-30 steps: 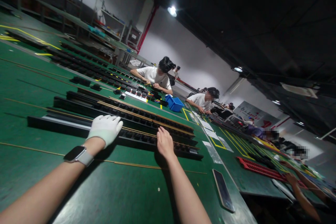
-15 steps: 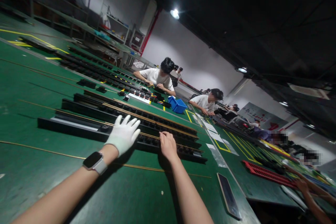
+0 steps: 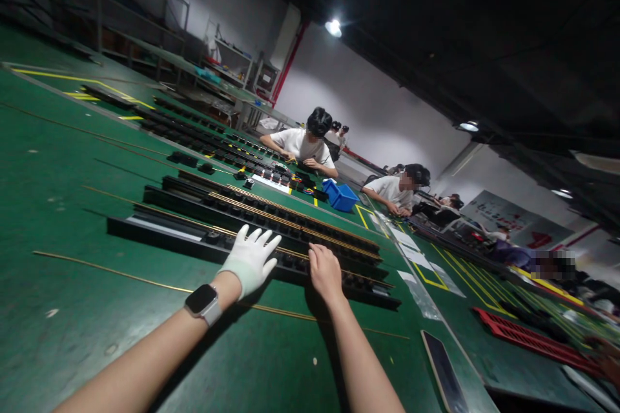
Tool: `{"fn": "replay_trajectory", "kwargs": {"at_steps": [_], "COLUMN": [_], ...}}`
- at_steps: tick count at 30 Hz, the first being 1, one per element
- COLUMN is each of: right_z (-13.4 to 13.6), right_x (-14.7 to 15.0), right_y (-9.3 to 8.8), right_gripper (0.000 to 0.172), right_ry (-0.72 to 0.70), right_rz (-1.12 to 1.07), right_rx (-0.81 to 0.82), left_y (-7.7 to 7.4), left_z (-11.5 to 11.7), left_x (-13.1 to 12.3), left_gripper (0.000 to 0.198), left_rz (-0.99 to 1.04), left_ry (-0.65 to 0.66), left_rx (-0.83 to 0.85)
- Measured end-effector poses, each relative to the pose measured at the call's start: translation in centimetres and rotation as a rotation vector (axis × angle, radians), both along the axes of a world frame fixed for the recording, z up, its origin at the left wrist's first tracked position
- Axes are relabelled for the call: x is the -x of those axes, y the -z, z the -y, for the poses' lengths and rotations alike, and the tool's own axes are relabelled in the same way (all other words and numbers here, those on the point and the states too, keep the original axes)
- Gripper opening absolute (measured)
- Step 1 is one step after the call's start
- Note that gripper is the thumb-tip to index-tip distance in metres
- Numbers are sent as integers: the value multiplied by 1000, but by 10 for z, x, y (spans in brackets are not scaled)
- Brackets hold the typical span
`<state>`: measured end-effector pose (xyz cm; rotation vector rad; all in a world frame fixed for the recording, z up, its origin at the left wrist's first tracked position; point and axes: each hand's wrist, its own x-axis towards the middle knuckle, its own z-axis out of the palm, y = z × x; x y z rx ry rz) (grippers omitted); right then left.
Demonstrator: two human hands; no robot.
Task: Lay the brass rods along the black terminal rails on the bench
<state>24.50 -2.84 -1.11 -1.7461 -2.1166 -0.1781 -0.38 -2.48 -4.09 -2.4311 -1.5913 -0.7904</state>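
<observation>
My left hand (image 3: 250, 259), in a whitish glove with a smartwatch (image 3: 203, 302) at the wrist, lies with fingers spread over the nearest black channel (image 3: 140, 233). Thin brass rods (image 3: 285, 251) run lengthwise along this channel and the dark pieces in it. Bare and curled, my right hand (image 3: 325, 273) rests further right on the same channel. Its fingers are pressed together at the brass rod, their tips partly hidden. Behind lie further black channels (image 3: 194, 204) with brass rods along them. Nearer to me, a loose brass rod (image 3: 116, 274) passes beneath my forearms.
A blue bin (image 3: 340, 196) stands beyond the channels, near small parts and wires. To the right are papers (image 3: 404, 239), a phone (image 3: 442, 368) and a red slatted part (image 3: 533, 339). Two co-workers (image 3: 305, 145) sit across the green table (image 3: 62, 335).
The view has turned slightly left, so everything sits further right in the picture. Both hands stay on the nearest channel, with little visible change in their pose.
</observation>
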Motion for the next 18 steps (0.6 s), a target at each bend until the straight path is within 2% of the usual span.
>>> {"fn": "replay_trajectory", "kwargs": {"at_steps": [5,10,14,18], "right_z": [10,10,8,8], "right_x": [16,21,19,17], "right_y": [5,10,9,9], "right_gripper": [45,43,42,42], "right_ry": [-118,-76,-79,-89], "right_rz": [-5,-14,-33,-39], "right_rx": [-32,-7,12,16], "left_y": [-2,-11,-19,-16], "left_z": [2,2,-3,-9], "left_x": [-1,0,13,29], "left_gripper": [56,53,56,59], "left_rz": [17,4,43,80], "left_ry": [-3,-16,-183,-351], "left_rx": [30,45,-2,8]}}
